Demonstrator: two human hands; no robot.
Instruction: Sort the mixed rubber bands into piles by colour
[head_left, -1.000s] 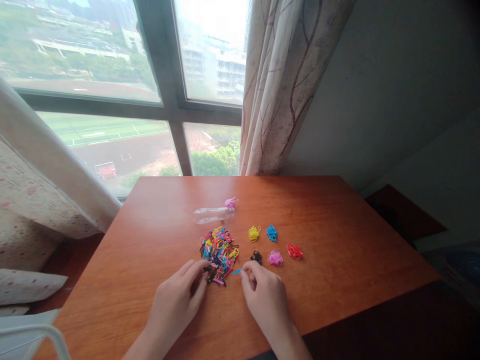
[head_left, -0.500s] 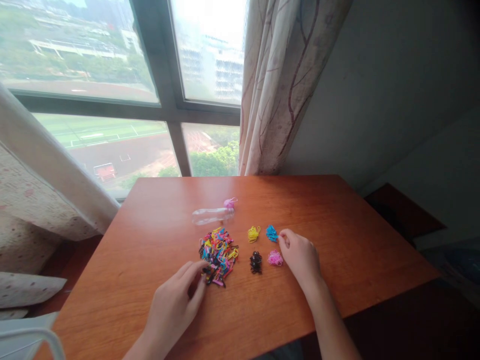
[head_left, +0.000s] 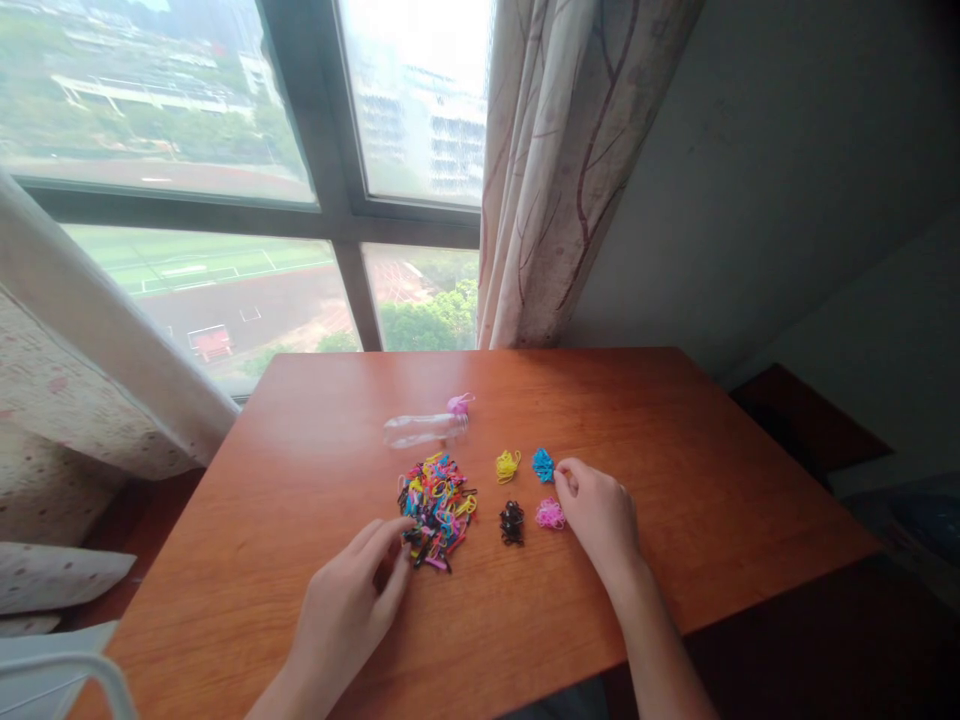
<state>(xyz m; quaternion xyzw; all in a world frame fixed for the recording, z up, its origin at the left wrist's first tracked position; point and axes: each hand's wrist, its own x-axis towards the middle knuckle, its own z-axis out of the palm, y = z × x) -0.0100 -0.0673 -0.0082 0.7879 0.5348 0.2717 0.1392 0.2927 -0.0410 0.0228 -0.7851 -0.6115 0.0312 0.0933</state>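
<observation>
My left hand (head_left: pixel 352 590) rests at the near left edge of a heap of mixed-colour small rubber bands (head_left: pixel 439 510). Its thumb and forefinger stand a little apart, with the tips against the heap. My right hand (head_left: pixel 604 510) is closed in a pinch just right of a small blue bunch of bands (head_left: pixel 543 465); what lies between its fingertips is too small to make out. Left of the blue bunch lies a yellow bunch (head_left: pixel 508 466). Nearer to me are a black bunch (head_left: pixel 512 523) and a pink bunch (head_left: pixel 550 514), the pink one close under my right hand.
Behind the heap a clear plastic bottle-like container (head_left: pixel 425 430) lies on its side, with a pink piece (head_left: pixel 460 404) at its right end. The wooden table (head_left: pixel 600 400) reaches to the window (head_left: pixel 345 225) and curtain (head_left: pixel 547 180). A white frame (head_left: pixel 67 670) stands at lower left.
My right fingertips have shifted very slightly away from the blue bunch. The left hand and the bunches look nearly unchanged.
</observation>
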